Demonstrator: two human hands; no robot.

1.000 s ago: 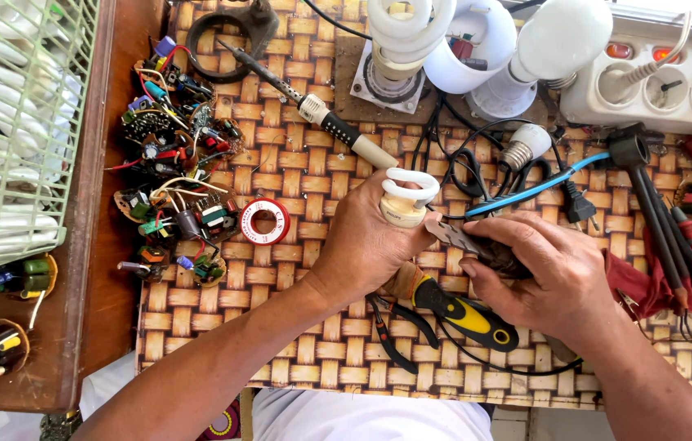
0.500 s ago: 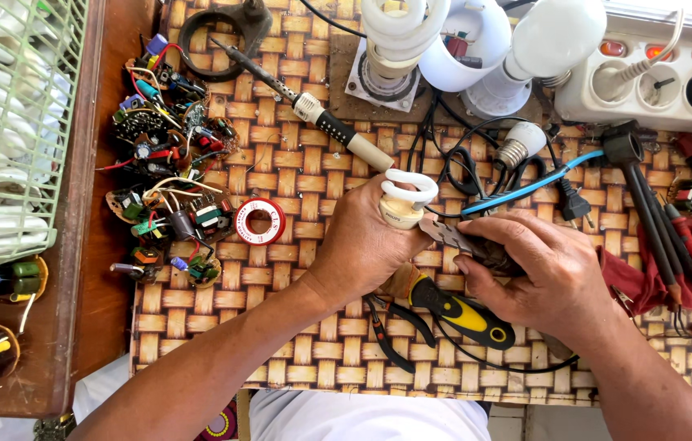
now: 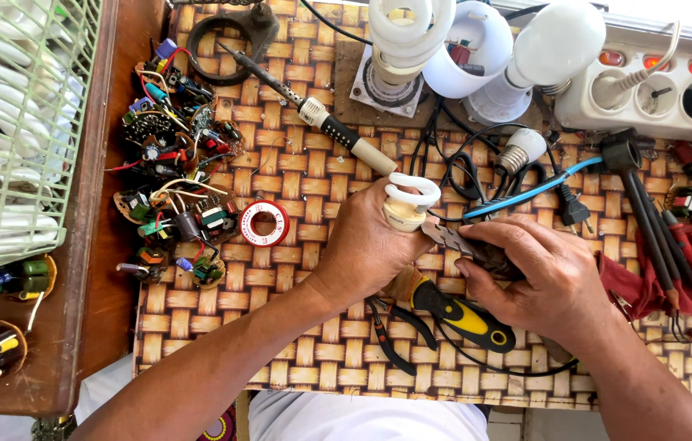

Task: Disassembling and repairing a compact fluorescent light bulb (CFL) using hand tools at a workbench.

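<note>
Fingers [image 3: 379,214] of the left hand [image 3: 366,245] wrapped tight around a small compact fluorescent lamp [image 3: 410,201]; its white coiled tube sticks out above the fist, cream base inside the grip. Lamp sits over the middle of the woven worktop [image 3: 297,180]. Right hand [image 3: 538,273] closed on a dark metal tool [image 3: 464,243], tip touching or just beside the lamp base; cannot tell which.

Head view, surroundings: yellow-and-black pliers [image 3: 452,314] lie on the mat under both hands. Soldering iron [image 3: 313,110] lies diagonally above the left hand. Red-rimmed roll of solder [image 3: 264,223] to its left, next to a heap of small circuit boards [image 3: 174,180]. Larger spiral lamp [image 3: 407,37] upright at top, white power strip [image 3: 656,90] top right. Green wire basket [image 3: 19,122] at far left.
</note>
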